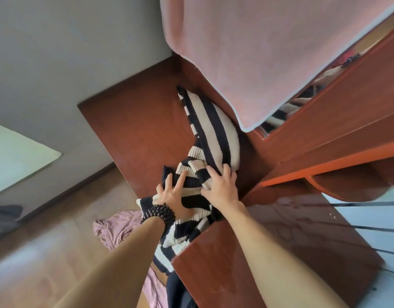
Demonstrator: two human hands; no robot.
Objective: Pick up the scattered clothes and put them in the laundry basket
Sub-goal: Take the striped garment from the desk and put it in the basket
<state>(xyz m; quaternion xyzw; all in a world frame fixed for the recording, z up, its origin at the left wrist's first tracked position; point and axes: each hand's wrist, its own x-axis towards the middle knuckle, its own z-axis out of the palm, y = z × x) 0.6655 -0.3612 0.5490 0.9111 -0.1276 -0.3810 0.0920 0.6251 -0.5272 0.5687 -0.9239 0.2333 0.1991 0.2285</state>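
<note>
A black-and-cream striped knit garment lies bunched on a reddish-brown wooden surface and hangs down over its edge. My right hand grips a fold of it from above. My left hand, with dark bead bracelets at the wrist, has its fingers spread and pressed into the same garment beside the right hand. A pink crumpled garment lies on the wooden floor below my left forearm. No laundry basket is in view.
A pink cloth hangs over the wooden furniture at the top. A mirror strip reflects the stripes. A wooden panel stands under my right arm. A dark cloth lies at the far left by the wall.
</note>
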